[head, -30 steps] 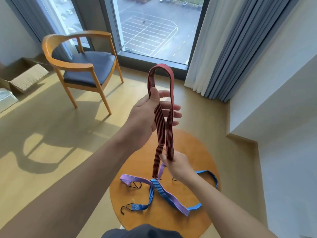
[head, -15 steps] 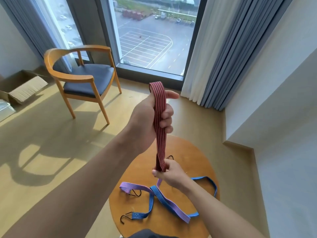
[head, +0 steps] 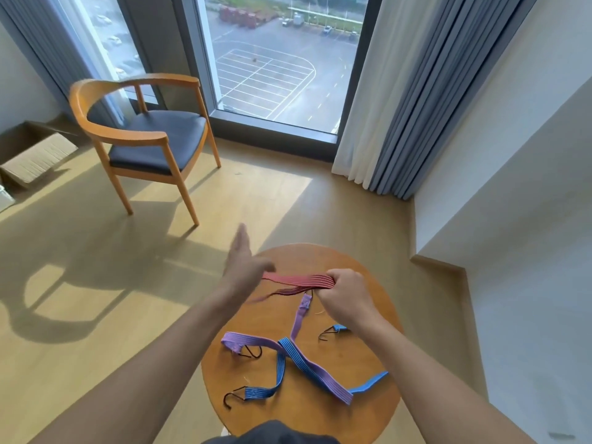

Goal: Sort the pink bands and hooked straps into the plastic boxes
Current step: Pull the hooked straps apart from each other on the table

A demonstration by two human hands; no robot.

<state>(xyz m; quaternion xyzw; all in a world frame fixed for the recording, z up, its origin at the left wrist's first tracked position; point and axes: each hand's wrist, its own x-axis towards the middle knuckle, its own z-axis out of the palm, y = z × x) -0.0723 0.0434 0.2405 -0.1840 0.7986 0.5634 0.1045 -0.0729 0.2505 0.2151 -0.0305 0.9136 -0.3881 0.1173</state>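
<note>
A red striped strap, folded over, stretches level above the round wooden table. My right hand grips its folded end in a fist. My left hand is blurred at the strap's other end, fingers stretched out and pointing away; its touch on the strap is unclear. On the table lie a purple hooked strap and a blue hooked strap, crossing each other. Black hooks show at their ends. No plastic boxes are in view.
A wooden chair with a dark seat stands at the back left near the window. An open cardboard box lies at the far left. Curtains and a white wall bound the right side.
The red strap was held upright, my left hand gripping its top. Now it lies level over the table, my left hand has opened and dropped, and my right hand holds the folded end.
</note>
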